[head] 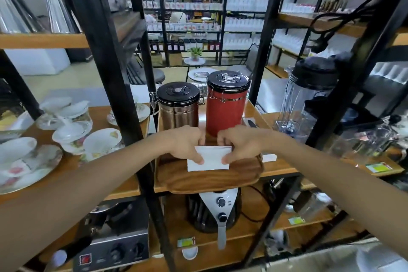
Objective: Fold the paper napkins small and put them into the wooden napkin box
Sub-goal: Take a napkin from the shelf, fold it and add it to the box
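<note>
A white paper napkin (210, 159) is held over a dark wooden tray (205, 180) on the middle shelf. My left hand (184, 141) pinches its left edge and my right hand (240, 142) pinches its right edge, thumbs on top. The napkin looks folded to a small rectangle, with its upper part bent over. A bit of brown wood shows between my hands, in front of the canisters; I cannot tell whether it is the wooden napkin box.
A copper canister (178, 106) and a red canister (227, 101) stand just behind my hands. Black shelf posts (123, 95) flank the tray. Floral cups and plates (72, 130) sit at left, a blender jar (309, 99) at right, appliances (214, 210) below.
</note>
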Tool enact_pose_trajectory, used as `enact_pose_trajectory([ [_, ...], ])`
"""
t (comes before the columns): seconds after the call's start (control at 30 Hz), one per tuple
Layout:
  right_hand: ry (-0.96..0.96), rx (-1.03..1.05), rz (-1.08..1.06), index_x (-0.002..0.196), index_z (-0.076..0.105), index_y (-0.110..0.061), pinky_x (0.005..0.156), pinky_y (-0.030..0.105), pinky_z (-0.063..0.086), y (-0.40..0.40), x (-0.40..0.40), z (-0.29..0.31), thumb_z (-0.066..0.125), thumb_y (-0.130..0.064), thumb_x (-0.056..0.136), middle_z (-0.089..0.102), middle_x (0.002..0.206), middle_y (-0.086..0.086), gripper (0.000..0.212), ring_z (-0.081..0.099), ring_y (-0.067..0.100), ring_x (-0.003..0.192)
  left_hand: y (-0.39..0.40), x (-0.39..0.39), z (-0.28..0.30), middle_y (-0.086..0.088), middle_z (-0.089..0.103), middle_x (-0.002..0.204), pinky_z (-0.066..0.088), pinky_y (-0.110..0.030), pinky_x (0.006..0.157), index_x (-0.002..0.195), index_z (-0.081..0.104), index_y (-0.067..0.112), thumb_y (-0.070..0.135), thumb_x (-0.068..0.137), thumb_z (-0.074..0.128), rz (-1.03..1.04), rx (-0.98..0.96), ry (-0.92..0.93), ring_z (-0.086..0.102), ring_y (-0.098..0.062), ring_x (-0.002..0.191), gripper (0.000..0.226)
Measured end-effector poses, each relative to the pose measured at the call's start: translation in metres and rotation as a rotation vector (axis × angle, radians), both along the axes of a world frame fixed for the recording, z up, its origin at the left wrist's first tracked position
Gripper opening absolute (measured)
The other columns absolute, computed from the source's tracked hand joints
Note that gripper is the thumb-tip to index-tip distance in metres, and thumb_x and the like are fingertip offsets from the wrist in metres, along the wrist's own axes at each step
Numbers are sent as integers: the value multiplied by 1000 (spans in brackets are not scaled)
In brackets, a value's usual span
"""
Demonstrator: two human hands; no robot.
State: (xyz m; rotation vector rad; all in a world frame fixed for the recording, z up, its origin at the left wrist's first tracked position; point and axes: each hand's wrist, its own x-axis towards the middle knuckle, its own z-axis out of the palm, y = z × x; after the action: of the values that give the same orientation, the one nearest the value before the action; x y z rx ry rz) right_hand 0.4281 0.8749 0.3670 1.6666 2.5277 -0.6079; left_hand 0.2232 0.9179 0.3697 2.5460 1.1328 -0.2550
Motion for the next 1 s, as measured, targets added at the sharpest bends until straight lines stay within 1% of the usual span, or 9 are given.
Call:
enact_pose_trajectory([
  [0.07, -6, 120, 11, 102, 54, -24, 69, 36, 52, -7, 6, -4, 79, -37, 81, 64, 84, -6, 35, 61, 15, 77, -5, -4, -1, 0, 62, 104, 47, -33, 72, 115, 57, 16, 38, 86, 75, -35, 38, -72, 59, -20, 94, 40],
  [0.17, -31, 118, 26, 103, 53, -29, 73, 35, 52, -12, 7, -13, 78, -45, 79, 65, 93, -8, 38, 62, 15, 85, -4, -10, -8, -2, 66, 98, 53, -38, 75, 110, 62, 14, 36, 86, 75, -66, 1, -16, 64, -21, 88, 35],
  [0.33, 9, 93, 42, 91, 58, -22, 67, 31, 48, -9, -1, -24, 75, -44, 84, 62, 88, -9, 29, 60, 16, 84, -1, -11, -13, 0, 71, 67, 55, -28, 57, 92, 64, 18, 27, 87, 75, -23, -118, -27, 68, -13, 58, 15],
  [0.43, 26, 81, 27, 91, 65, -12, 71, 38, 55, -11, -9, -11, 73, -41, 87, 65, 72, -7, 31, 65, 18, 76, -1, -7, -12, -4, 74, 67, 54, -26, 57, 84, 64, 23, 26, 89, 74, -41, -85, -75, 71, -14, 60, 12],
  [0.53, 22, 92, 22, 94, 67, -11, 69, 34, 53, -11, -9, -1, 71, -36, 91, 60, 61, -11, 26, 63, 8, 64, -1, -5, -13, -4, 75, 69, 56, -26, 61, 84, 64, 21, 27, 89, 74, -77, -89, -111, 70, -11, 59, 12],
  [0.7, -55, 40, 29, 84, 59, -25, 76, 41, 57, -16, -9, -7, 68, -43, 90, 74, 67, -2, 21, 68, 2, 69, -3, -5, -19, -8, 76, 70, 57, -31, 64, 89, 66, 14, 24, 91, 72, -68, -115, -132, 74, -15, 63, 12],
  [0.83, -3, 65, 2, 85, 61, -22, 75, 40, 56, -13, -4, -6, 69, -42, 90, 73, 66, -3, 21, 69, 2, 68, -2, -5, -16, -11, 76, 75, 57, -32, 63, 89, 66, 12, 27, 91, 72, -62, -119, -155, 75, -12, 64, 17],
  [0.93, -43, 53, 39, 84, 58, -29, 72, 40, 56, -13, -8, -8, 70, -40, 89, 72, 67, -5, 17, 69, 7, 74, -2, -4, -17, -9, 76, 78, 56, -31, 65, 82, 65, 17, 33, 91, 71, -92, -109, -140, 74, -9, 64, 19],
  [1.0, -56, 57, 42, 84, 62, -24, 72, 39, 56, -12, -10, -8, 70, -39, 89, 74, 68, -3, 18, 69, 10, 75, -2, -4, -16, -5, 75, 76, 55, -31, 66, 73, 63, 20, 30, 92, 71, -83, -82, -160, 74, -8, 63, 22],
])
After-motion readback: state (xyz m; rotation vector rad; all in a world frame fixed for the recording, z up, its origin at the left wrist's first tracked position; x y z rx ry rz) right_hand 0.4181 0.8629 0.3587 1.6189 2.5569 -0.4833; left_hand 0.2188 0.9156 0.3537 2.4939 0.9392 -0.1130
